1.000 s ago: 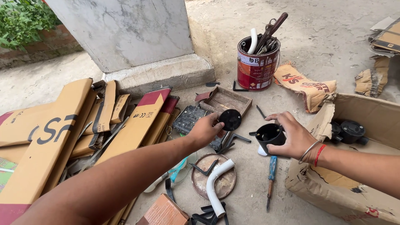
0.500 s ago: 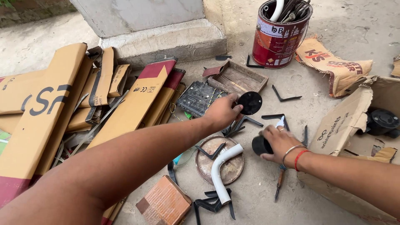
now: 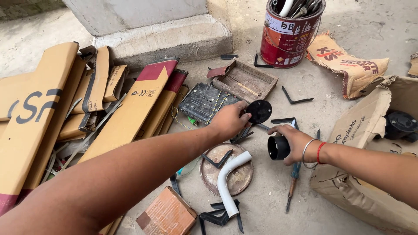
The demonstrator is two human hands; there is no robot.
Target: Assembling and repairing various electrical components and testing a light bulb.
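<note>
Left hand (image 3: 228, 122) pinching a black round lid (image 3: 259, 111), right hand (image 3: 295, 141) wrapping a black cylindrical cup (image 3: 278, 148), both grips closed.

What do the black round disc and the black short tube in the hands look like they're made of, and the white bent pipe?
Black round disc in the left hand: probably moulded plastic, matte and even.
Black short tube in the right hand: likely plastic too, smooth with a slight sheen.
White bent pipe: looks like plastic conduit, glossy and uniform.
</note>
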